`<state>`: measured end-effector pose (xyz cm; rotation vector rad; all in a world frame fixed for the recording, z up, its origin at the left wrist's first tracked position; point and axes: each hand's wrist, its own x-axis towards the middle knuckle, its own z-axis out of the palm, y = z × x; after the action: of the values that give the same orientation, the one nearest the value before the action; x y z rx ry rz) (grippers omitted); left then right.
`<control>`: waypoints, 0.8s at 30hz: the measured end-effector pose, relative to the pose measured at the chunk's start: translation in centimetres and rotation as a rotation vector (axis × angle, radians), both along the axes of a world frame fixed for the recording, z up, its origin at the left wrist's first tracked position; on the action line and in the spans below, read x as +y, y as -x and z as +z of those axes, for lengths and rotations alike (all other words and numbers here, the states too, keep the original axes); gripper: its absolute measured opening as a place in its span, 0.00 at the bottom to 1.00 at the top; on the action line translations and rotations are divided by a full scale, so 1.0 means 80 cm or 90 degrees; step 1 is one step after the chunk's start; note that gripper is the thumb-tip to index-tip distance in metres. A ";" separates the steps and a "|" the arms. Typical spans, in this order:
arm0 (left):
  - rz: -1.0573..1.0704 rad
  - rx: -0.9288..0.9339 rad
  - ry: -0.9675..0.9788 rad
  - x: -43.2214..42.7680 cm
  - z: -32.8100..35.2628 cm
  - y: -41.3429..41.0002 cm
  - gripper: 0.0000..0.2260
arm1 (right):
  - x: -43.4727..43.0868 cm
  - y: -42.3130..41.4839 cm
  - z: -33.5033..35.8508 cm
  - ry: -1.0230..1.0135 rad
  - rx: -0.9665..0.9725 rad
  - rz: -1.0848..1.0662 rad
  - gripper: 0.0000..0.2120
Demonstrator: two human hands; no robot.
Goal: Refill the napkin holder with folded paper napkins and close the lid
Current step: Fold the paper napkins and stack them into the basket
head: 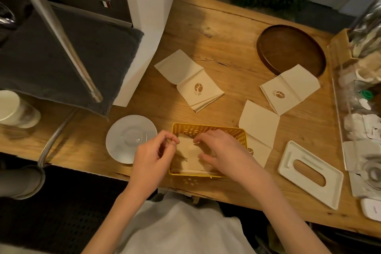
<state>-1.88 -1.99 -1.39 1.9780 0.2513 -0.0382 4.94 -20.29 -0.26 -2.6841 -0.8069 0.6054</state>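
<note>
A yellow perforated napkin holder [208, 129] sits at the table's near edge with cream napkins [189, 158] lying inside it. My right hand [221, 151] lies flat on those napkins inside the holder. My left hand [153, 154] hovers at the holder's left wall, thumb and forefinger pinched together on something thin that I cannot make out. The white lid [310, 173] with an oval slot lies flat to the right. Three more batches of cream napkins lie on the table: one [190, 80] behind the holder, one [289, 88] at the right, one [258, 130] beside the holder.
A white saucer [131, 138] sits left of the holder. A round dark wooden tray [290, 49] lies at the back right. A clear organiser [358, 109] with small packets lines the right edge. A grey cloth [61, 62] and a metal rod [64, 43] are at left.
</note>
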 end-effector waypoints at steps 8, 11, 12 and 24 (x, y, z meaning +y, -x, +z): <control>-0.029 0.001 0.006 0.007 -0.006 0.000 0.05 | 0.007 0.000 -0.004 0.053 0.028 0.025 0.18; -0.030 0.001 0.005 0.007 -0.006 0.000 0.05 | 0.009 -0.001 -0.003 0.075 0.030 0.036 0.16; -0.031 0.000 0.006 0.008 -0.006 0.000 0.05 | 0.009 -0.001 -0.002 0.078 0.032 0.037 0.14; -0.035 -0.008 -0.046 0.008 0.006 0.001 0.05 | -0.014 -0.001 0.033 -0.129 0.141 -0.112 0.04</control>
<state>-1.97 -1.31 -0.95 2.0562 0.1926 -0.0522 5.00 -21.40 2.38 -2.4183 -0.5360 0.7199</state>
